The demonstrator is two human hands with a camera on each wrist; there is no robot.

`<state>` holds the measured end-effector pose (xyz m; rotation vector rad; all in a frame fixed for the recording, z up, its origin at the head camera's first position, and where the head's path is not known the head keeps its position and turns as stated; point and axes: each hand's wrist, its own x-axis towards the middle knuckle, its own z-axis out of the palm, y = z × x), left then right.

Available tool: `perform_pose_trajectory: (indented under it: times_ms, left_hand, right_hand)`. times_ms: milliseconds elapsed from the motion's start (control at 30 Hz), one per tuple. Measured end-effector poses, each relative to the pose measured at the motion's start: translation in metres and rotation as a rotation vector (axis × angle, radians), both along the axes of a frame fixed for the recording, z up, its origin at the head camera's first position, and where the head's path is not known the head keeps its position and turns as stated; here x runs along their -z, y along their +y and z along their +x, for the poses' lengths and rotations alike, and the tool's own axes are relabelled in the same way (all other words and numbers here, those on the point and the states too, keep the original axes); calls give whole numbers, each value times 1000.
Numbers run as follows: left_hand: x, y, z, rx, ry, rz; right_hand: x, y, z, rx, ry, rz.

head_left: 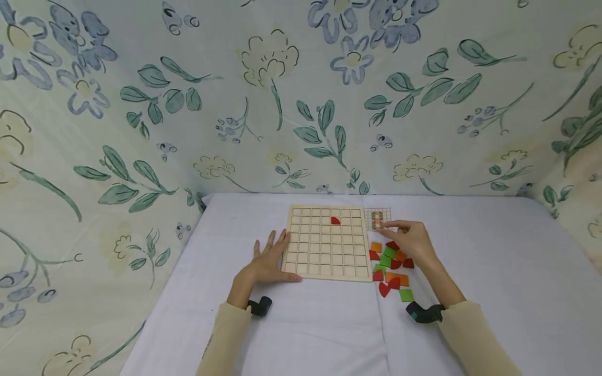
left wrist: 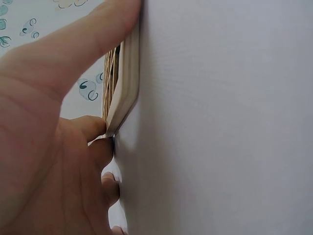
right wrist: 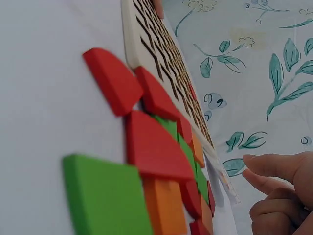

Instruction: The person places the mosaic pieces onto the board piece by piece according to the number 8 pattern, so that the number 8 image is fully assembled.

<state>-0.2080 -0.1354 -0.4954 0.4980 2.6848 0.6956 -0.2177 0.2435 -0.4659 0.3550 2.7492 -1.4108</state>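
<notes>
A light wooden grid board (head_left: 327, 243) lies flat on the white table, with one red quarter-round piece (head_left: 335, 221) in a cell of its second row. My left hand (head_left: 268, 262) rests spread at the board's left edge; in the left wrist view its thumb (left wrist: 110, 27) lies along the board's rim. A printed pattern card (head_left: 386, 213) lies beside the board's upper right corner. Over the card's lower right edge is my right hand (head_left: 414, 241). The right wrist view shows its thumb and index finger (right wrist: 274, 165) close together with a small gap and nothing between, other fingers curled.
Loose red, orange and green (right wrist: 105, 196) pieces lie in a cluster right of the board, just below my right hand; some overlap. A floral cloth (head_left: 301, 104) hangs behind the table. A black wrist camera (head_left: 425, 313) sits at my right cuff, another (head_left: 261, 306) at my left.
</notes>
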Motion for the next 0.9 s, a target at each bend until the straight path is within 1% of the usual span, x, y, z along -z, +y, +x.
perform_pose_trajectory:
  times_ms: [100,333,500,600,733,900]
  left_hand:
    - [-1,0,0,1,2,-2]
    - [1,0,1,2,9,4]
    - [1,0,0,2,8,4]
    - [1,0,1,0,13,7]
    - [1,0,1,-3,12,10]
    - [0,0,1,-4,4,5]
  right_hand:
    - [2,14,13,35,-37,38]
    - [8,32,32,15,-53,57]
    - [16,42,42,5,-94,68]
    - [21,48,44,3,-111,70]
    - [28,51,43,-9,-121,64]
    - [31,52,42,-14,-136,61]
